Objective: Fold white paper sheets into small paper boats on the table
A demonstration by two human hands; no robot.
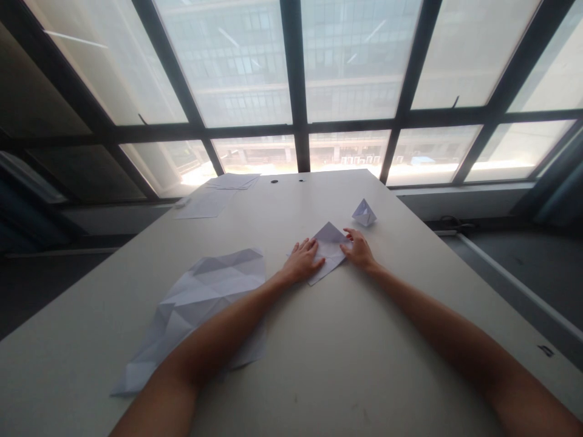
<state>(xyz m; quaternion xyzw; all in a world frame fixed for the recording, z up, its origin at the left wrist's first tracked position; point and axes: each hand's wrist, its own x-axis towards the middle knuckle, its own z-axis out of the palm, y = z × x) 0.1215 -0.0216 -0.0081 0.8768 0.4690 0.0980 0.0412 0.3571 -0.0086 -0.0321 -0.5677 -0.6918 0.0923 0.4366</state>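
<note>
A folded sheet of white paper (330, 249) lies on the white table, one corner pointing toward the window. My left hand (304, 260) rests flat on its left part with the fingers spread. At its right edge, my right hand (358, 247) has the thumb and fingers curled around the paper's side, gripping it. Just beyond my right hand stands a small folded paper boat (364, 212). Under and beside my left forearm lies a large creased sheet of paper (204, 297), partly hidden by the arm.
Several flat sheets of paper (207, 203) lie at the table's far left, with a small pale item (182, 203) beside them. Two cable holes (274, 181) mark the far end of the table (401, 376). Dark-framed windows (298, 73) rise behind it.
</note>
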